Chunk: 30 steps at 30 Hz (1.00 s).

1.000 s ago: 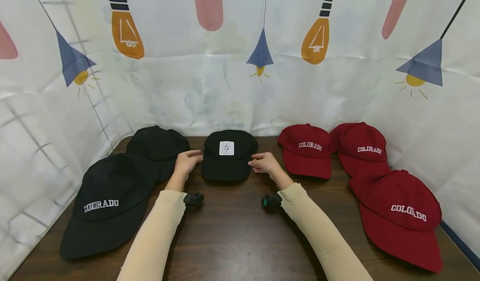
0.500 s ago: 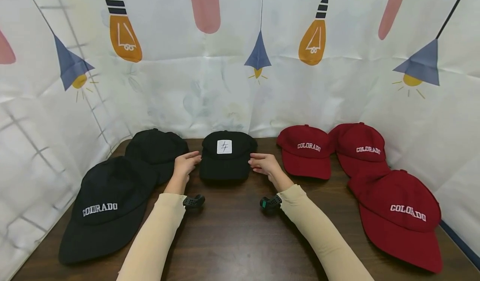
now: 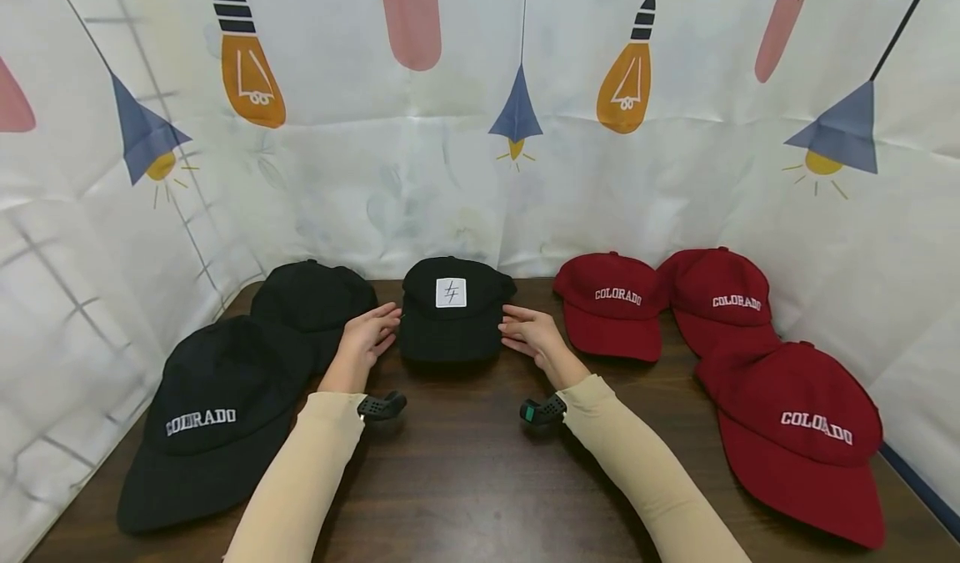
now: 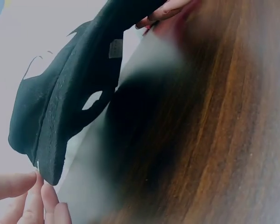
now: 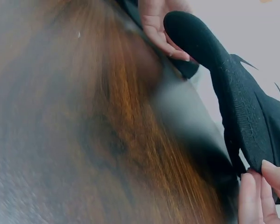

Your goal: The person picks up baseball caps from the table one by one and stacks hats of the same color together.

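- Patched black cap [image 3: 450, 329], twelve o'clock from the person: matt cloth, stitched brim edge finely ridged
- White patch [image 3: 451, 293]: flat, matt
- Red cap [image 3: 795, 450], two o'clock: dull cloth, thread-like lettering
- Table [image 3: 450, 454]: dark grained wood, shiny toward six o'clock
- Backdrop [image 3: 337, 163]: creased, smooth cloth
- Sleeves [image 3: 645, 463]: soft-looking matt fabric

The person wears cream long sleeves [image 3: 300, 475], lower centre of the frame, with black perforated wristbands [image 3: 382, 407]; the right one bears a green patch [image 3: 529, 413].
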Each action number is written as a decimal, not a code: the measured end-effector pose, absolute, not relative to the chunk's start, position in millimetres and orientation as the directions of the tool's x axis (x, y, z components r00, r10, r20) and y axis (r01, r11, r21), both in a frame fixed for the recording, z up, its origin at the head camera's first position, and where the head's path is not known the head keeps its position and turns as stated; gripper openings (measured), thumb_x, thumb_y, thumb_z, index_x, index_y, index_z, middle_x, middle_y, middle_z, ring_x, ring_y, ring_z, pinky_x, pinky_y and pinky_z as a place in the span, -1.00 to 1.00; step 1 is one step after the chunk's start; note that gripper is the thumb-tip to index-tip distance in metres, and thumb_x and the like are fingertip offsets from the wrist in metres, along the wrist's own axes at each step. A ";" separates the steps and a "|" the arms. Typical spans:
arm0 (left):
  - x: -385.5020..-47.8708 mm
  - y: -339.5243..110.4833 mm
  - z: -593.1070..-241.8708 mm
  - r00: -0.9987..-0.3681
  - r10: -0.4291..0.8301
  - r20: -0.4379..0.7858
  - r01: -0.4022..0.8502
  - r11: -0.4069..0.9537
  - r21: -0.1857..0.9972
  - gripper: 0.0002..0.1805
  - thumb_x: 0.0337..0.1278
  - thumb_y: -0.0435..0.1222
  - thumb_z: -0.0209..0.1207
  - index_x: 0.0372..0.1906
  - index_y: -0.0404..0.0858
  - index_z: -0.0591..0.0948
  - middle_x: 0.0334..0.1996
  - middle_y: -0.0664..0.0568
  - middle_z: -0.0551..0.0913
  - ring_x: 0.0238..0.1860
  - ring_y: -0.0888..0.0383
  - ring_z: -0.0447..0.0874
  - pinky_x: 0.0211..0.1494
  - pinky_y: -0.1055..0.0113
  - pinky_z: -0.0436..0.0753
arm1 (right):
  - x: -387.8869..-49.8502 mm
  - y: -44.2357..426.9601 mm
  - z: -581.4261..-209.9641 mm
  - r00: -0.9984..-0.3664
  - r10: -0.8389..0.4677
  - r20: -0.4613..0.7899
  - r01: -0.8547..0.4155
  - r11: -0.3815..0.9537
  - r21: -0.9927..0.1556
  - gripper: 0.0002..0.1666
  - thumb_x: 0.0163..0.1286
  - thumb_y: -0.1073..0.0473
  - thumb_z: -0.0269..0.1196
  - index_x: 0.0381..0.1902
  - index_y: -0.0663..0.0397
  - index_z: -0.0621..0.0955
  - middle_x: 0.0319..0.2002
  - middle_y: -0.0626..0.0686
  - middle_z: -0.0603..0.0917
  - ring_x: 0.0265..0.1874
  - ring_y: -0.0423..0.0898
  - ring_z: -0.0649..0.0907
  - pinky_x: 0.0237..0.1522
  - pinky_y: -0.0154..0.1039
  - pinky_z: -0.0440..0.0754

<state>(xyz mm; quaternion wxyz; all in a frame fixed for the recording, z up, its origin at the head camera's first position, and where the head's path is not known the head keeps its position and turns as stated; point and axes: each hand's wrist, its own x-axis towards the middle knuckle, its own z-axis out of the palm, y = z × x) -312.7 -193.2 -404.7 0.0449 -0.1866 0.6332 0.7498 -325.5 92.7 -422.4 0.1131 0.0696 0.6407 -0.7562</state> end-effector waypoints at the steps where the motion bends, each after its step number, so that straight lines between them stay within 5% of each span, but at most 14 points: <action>1: -312.2 -194.0 -404.1 -0.924 -0.166 -0.344 -0.309 -0.205 0.929 -0.44 0.50 -0.45 0.08 0.52 -0.23 0.38 0.41 -0.04 0.48 0.26 0.09 0.48 0.46 0.16 0.35 | -325.0 92.4 -422.0 -0.965 -0.081 -0.251 0.261 -0.163 -0.952 -0.43 0.41 0.46 0.27 0.36 0.22 0.55 0.18 0.26 0.62 -0.12 -0.08 0.72 0.04 -0.11 0.69; 6: -308.7 -198.0 -401.6 -0.924 -0.122 -0.363 -0.320 -0.277 0.906 -0.41 0.49 -0.46 0.09 0.55 -0.22 0.34 0.04 0.18 0.70 -0.05 0.24 0.57 0.48 0.10 0.33 | -322.3 92.2 -420.3 -0.967 -0.081 -0.243 0.254 -0.190 -0.948 -0.45 0.42 0.47 0.26 0.36 0.22 0.56 0.15 0.24 0.63 -0.17 -0.12 0.72 -0.03 -0.16 0.72; 12: -304.7 -202.8 -398.5 -0.929 -0.064 -0.364 -0.320 -0.352 0.879 -0.36 0.48 -0.49 0.09 0.58 -0.25 0.27 -0.31 0.28 0.70 -0.22 0.29 0.63 0.52 0.06 0.27 | -318.1 94.2 -417.6 -0.967 -0.100 -0.233 0.249 -0.203 -0.947 -0.43 0.43 0.49 0.23 0.38 0.23 0.53 0.12 0.22 0.62 -0.22 -0.16 0.71 -0.02 -0.17 0.72; 16: -302.3 -204.7 -396.2 -0.928 -0.032 -0.371 -0.336 -0.355 0.872 -0.34 0.49 -0.49 0.07 0.60 -0.24 0.22 -0.35 0.30 0.69 -0.20 0.29 0.62 0.47 0.12 0.34 | -314.5 96.2 -415.6 -0.968 -0.109 -0.227 0.246 -0.209 -0.947 -0.43 0.44 0.49 0.22 0.39 0.24 0.52 0.09 0.21 0.62 -0.24 -0.17 0.70 0.00 -0.17 0.71; 23: -297.0 -208.6 -393.3 -0.929 0.019 -0.370 -0.351 -0.365 0.862 -0.35 0.50 -0.48 0.05 0.60 -0.25 0.22 -0.34 0.27 0.71 -0.21 0.30 0.60 -0.10 0.39 0.60 | -306.9 95.9 -414.6 -0.966 -0.121 -0.230 0.252 -0.230 -0.940 -0.42 0.44 0.50 0.22 0.40 0.23 0.51 0.08 0.19 0.61 -0.24 -0.17 0.70 -0.10 -0.24 0.73; 30: -292.5 -210.9 -393.2 -0.926 0.038 -0.376 -0.360 -0.389 0.848 -0.62 0.45 -0.49 0.12 0.23 -0.13 0.63 -0.32 0.22 0.73 -0.24 0.27 0.62 -0.13 0.40 0.62 | -298.8 93.6 -413.7 -0.963 -0.115 -0.243 0.265 -0.262 -0.928 -0.41 0.45 0.50 0.21 0.41 0.22 0.50 0.09 0.19 0.61 -0.23 -0.18 0.69 -0.12 -0.26 0.73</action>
